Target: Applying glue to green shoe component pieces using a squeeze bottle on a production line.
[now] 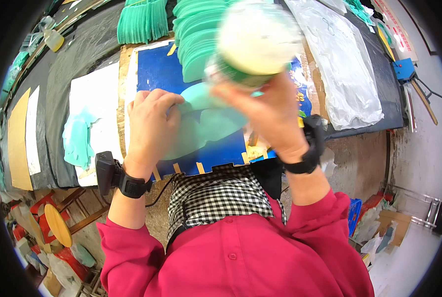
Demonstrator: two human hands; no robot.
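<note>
- Motion blurs my right hand (273,116) and the round white-and-green tub (258,39) it grips.
- The top edge crops two fanned stacks of green sheets (196,42).

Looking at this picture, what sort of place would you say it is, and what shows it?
Probably a handcraft or small manufacturing workshop: fanned stacks of thin green sheets, a long black-covered worktable, and overlapping green pieces on a blue board in front of the person.
</note>
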